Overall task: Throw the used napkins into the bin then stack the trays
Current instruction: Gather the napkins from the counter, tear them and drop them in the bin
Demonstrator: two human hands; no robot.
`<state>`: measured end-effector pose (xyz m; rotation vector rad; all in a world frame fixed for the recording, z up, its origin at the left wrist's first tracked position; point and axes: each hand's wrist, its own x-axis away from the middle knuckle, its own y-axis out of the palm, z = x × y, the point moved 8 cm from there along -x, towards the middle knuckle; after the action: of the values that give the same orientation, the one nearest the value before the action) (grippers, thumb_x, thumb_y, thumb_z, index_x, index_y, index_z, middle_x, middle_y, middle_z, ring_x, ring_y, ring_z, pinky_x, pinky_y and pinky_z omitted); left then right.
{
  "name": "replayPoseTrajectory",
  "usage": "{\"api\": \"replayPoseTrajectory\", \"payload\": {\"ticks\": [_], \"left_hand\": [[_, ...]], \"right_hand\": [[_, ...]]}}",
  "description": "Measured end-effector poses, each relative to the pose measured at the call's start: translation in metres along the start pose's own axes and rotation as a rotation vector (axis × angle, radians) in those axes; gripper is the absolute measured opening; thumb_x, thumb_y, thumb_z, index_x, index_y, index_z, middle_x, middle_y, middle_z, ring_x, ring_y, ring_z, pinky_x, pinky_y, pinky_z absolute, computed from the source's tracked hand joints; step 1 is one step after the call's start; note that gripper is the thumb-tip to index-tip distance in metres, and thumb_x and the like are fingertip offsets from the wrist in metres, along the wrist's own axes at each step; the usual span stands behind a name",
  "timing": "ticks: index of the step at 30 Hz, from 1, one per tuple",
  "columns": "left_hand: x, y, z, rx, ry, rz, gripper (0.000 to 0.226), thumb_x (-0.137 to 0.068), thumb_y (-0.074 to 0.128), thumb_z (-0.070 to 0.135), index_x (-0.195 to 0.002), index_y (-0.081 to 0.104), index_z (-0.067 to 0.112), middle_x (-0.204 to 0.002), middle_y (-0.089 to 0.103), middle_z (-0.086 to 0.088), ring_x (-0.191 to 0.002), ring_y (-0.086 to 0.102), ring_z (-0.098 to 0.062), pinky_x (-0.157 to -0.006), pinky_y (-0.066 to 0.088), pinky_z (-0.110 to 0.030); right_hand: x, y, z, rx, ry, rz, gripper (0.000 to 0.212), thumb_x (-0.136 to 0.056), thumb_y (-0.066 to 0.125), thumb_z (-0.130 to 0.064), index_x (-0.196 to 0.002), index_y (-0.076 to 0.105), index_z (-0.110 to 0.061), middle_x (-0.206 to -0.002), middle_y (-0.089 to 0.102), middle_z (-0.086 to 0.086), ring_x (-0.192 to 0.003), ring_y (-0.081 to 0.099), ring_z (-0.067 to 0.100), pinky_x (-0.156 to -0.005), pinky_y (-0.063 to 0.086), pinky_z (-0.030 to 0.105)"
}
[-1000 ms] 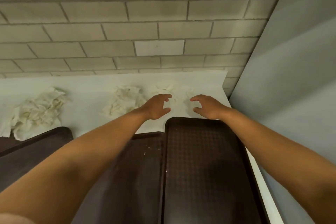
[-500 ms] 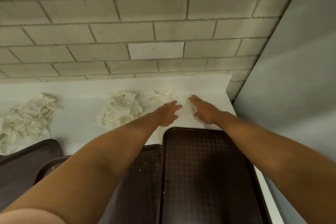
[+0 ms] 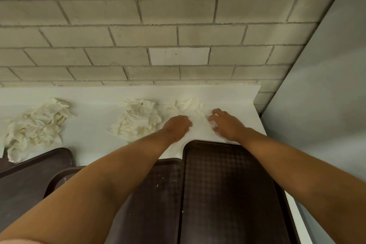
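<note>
Left hand and right hand curled around crumpled napkin, gripping it. On white counter, behind dark trays.

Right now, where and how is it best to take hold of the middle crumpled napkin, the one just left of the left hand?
Probably grip the middle crumpled napkin at its raised, bunched centre, coming from above with spread fingers that close inward. It lies loose on the white counter, a puffy heap with thin ragged edges that would likely tear or slip. The left hand is nearest.

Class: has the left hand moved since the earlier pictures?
Yes. The left hand went forward from the tray rim and curled onto the napkin.
</note>
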<state>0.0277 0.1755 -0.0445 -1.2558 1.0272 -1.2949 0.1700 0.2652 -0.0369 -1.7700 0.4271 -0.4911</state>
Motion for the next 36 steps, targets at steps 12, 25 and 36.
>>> {"api": "replayPoseTrajectory", "payload": {"ticks": [12, 25, 36], "left_hand": [[0.027, 0.006, -0.024, 0.198, -0.149, 0.039, 0.034, -0.101, 0.053, 0.036, -0.131, 0.065, 0.024, -0.144, 0.049, 0.0, -0.134, 0.041, -0.023, -0.109, 0.036, -0.038], [0.062, -0.02, -0.053, 0.614, -0.284, 0.288, 0.03, -0.089, 0.073, 0.014, -0.118, 0.068, 0.011, -0.112, 0.063, -0.005, -0.1, 0.062, -0.018, -0.086, 0.045, -0.019], [0.103, -0.003, -0.082, 0.601, -0.426, 0.159, 0.048, -0.087, 0.076, 0.017, -0.132, 0.061, 0.012, -0.133, 0.059, -0.005, -0.118, 0.06, -0.019, -0.098, 0.047, -0.022]], "right_hand": [[-0.002, 0.012, -0.021, 0.011, -0.059, -0.136, 0.037, -0.101, 0.053, -0.009, -0.137, 0.062, -0.013, -0.146, 0.053, 0.009, -0.132, 0.051, 0.029, -0.107, 0.042, 0.036], [-0.035, -0.036, -0.032, -0.155, 0.081, -0.15, 0.044, -0.099, 0.063, -0.023, -0.141, 0.055, -0.012, -0.142, 0.056, 0.01, -0.123, 0.057, 0.023, -0.097, 0.039, 0.023], [-0.071, -0.003, -0.101, -0.207, -0.074, -0.208, 0.033, -0.093, 0.072, -0.031, -0.123, 0.072, -0.018, -0.164, 0.029, 0.005, -0.149, 0.024, 0.031, -0.122, 0.019, 0.039]]}}
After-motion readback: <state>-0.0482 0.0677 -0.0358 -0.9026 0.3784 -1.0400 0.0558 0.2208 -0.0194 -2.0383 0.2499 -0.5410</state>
